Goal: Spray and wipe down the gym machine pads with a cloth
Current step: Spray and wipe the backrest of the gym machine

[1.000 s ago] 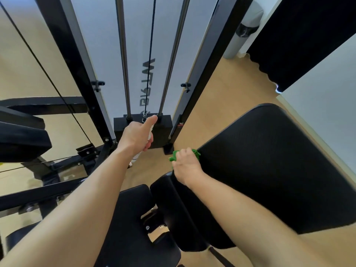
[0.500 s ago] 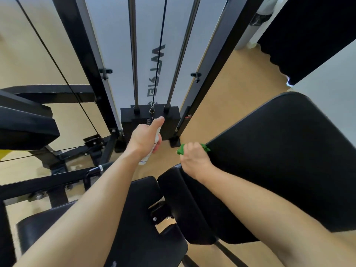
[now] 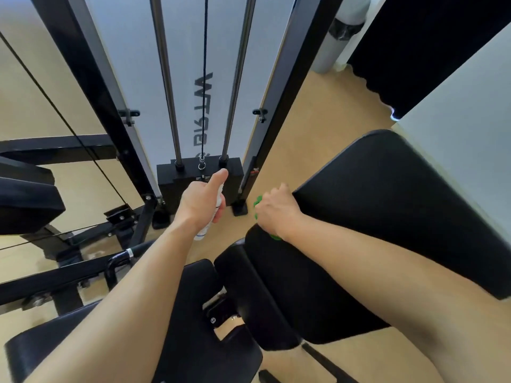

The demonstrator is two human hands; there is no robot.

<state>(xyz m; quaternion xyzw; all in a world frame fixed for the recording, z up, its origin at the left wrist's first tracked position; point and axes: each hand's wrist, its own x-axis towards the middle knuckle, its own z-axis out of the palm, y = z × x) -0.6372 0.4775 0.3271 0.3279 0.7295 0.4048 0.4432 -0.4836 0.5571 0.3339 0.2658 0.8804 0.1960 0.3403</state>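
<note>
Cloth (image 3: 260, 205) slides from pad (image 3: 387, 217) corner toward 6 o'clock under clenched right hand (image 3: 276, 211); wiping underway. Left hand (image 3: 201, 203) stays wrapped round bottle (image 3: 206, 230), idle.

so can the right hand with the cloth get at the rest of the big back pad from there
Probably yes: the right hand presses the green cloth on the back pad's edge, and nothing lies on the pad.

Bright even light, soft blur, fisheye edges
</note>
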